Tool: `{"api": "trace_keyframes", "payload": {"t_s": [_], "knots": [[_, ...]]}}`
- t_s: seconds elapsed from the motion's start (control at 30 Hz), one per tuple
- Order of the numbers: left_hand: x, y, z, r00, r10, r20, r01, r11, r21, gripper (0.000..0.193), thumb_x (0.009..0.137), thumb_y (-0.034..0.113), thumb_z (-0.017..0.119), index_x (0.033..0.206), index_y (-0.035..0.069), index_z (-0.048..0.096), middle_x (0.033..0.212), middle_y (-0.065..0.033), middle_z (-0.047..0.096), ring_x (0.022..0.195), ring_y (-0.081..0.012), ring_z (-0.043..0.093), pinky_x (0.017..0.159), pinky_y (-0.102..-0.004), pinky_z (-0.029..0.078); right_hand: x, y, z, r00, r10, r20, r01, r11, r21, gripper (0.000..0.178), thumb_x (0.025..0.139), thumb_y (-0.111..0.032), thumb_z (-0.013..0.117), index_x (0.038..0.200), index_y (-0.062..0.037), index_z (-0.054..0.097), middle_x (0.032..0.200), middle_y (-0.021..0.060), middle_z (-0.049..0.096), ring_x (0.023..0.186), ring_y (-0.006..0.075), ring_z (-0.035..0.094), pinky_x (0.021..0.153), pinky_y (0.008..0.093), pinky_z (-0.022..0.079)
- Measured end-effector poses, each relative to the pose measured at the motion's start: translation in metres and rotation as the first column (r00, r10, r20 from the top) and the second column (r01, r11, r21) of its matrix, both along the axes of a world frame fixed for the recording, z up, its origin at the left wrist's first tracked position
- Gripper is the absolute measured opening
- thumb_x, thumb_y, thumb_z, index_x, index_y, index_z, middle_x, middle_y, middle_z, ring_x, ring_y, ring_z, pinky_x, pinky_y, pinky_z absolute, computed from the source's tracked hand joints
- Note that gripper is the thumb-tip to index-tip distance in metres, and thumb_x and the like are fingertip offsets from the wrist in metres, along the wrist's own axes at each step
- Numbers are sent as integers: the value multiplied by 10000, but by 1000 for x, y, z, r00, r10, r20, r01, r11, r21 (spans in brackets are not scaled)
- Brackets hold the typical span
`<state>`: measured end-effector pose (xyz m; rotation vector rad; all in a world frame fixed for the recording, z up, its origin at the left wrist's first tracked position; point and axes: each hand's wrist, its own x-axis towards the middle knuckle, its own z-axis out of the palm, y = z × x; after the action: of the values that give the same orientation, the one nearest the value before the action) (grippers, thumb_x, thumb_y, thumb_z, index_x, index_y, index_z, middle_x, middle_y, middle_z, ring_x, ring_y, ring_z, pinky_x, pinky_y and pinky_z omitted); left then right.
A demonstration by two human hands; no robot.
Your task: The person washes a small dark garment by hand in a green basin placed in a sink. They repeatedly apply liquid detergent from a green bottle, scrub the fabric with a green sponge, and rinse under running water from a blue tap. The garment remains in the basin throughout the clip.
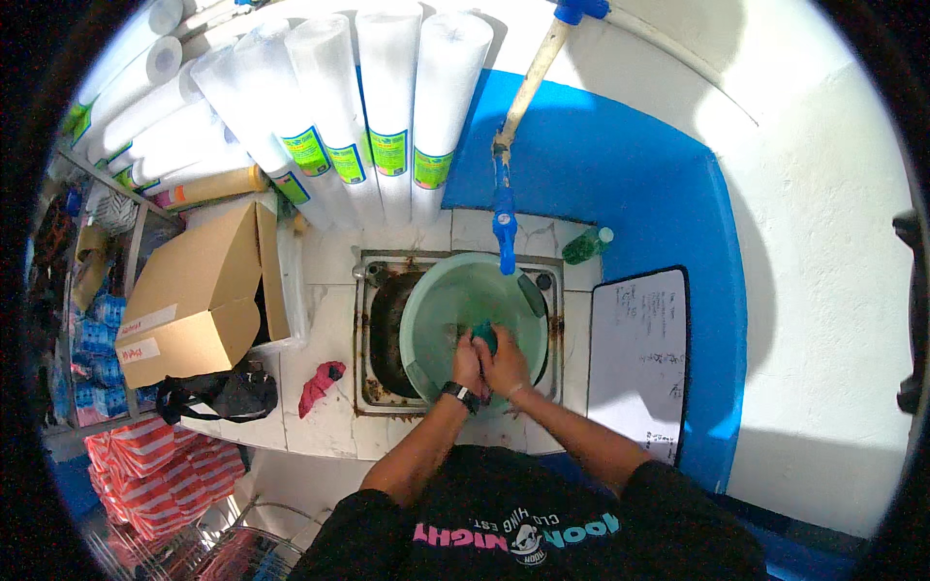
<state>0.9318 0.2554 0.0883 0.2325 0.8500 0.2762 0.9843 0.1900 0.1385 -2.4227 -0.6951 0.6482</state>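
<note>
We stand at a small steel sink (pixel 378 387) set in a tiled counter (pixel 325 426), both hands down inside a pale green basin (pixel 436 290) that fills most of the sink. Our left hand (pixel 468 363), a dark watch at its wrist, and our right hand (pixel 506 366) are pressed together around a small teal object (pixel 484 337) — only its upper end shows above the fingers, so we cannot tell what it is. Both hands are curled closed on it, the fingers wrapped rather than spread. It sits low in the basin, just under the blue tap (pixel 504 228) that hangs from a pipe on the wall.

What could go wrong, as we judge it: the thing is small and probably wet, so a slack grip could let it slip down into the basin or over the rim into the rusty gap beside it. The basin rests loosely in the sink and leaning on its near edge might tip it. The tap hangs close above our knuckles, so lifting the hands quickly could knock it.

A green bottle (pixel 586 245) stands on the counter behind the basin, a red rag (pixel 320 382) lies to the left, and a cardboard box (pixel 199 300) sits beyond it under a row of white filter cartridges (pixel 387 107).
</note>
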Motion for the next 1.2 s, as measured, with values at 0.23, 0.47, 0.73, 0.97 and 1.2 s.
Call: {"api": "trace_keyframes", "payload": {"t_s": [0.23,0.47,0.73,0.97,1.2], "knots": [[-3,7,15,995,-17,97,18,1000,-16,375,1032,352,401,1128,56,610,1029,-49,656,940,-204,614,856,-350,494,3,7,7,995,50,91,-59,993,100,551,988,-435,520,1321,0,457,1236,282,562,1135,454,551,938,509,464],[3,7,12,995,-39,97,34,998,50,470,1036,429,380,1215,49,591,1126,-94,647,1015,-232,603,900,-384,489,4,10,10,996,-85,1,85,995,60,569,997,-438,489,1340,16,465,1311,300,530,1215,472,511,1005,509,435],[5,-1,9,995,4,103,-9,999,45,487,1027,485,420,1243,77,575,1142,-83,637,1029,-237,603,924,-396,482,2,12,24,996,-43,80,40,999,34,589,979,-442,525,1356,7,463,1308,280,536,1205,460,522,1040,501,418],[4,2,37,992,-89,90,94,994,-49,544,1018,547,409,1212,71,586,1148,-77,631,1014,-225,606,917,-383,492,11,20,33,996,-88,30,89,994,-57,513,964,-368,576,1293,10,464,1255,252,530,1142,444,545,955,505,452],[-1,-5,2,990,-47,131,49,999,-11,480,1013,506,446,1206,88,580,1026,-55,643,978,-211,619,845,-376,517,13,5,-7,948,-28,317,-25,987,161,551,946,-442,591,1302,-36,479,1201,242,584,1091,432,574,899,486,482]]}}
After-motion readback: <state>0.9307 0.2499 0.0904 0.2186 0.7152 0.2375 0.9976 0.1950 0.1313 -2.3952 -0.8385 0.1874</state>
